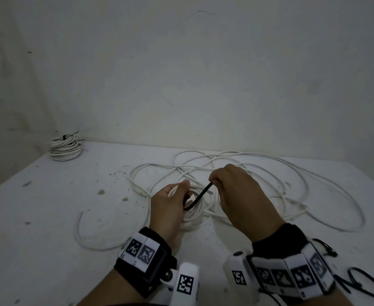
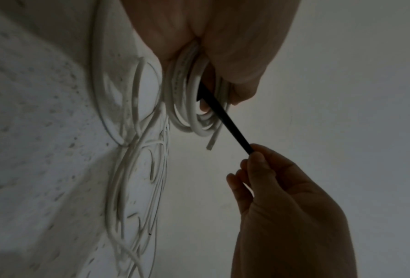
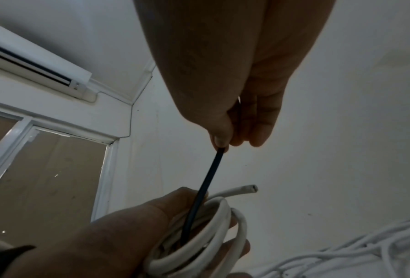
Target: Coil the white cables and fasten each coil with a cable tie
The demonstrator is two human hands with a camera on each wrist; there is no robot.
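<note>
A small round coil of smooth white cable [image 1: 194, 214] is held just above the speckled white tabletop [image 1: 49, 206], gripped by the left hand [image 1: 170, 206], whose fingers curl around its stacked loops. A thin, flat black cable tie [image 1: 198, 196] runs taut from the coil to the right hand [image 1: 236, 191], which pinches its free end between thumb and fingertips. Loose white cable [image 1: 292, 184] sprawls in wide tangled loops behind, and a finished coil [image 1: 65, 146] with a black tie sits in the far left corner.
</note>
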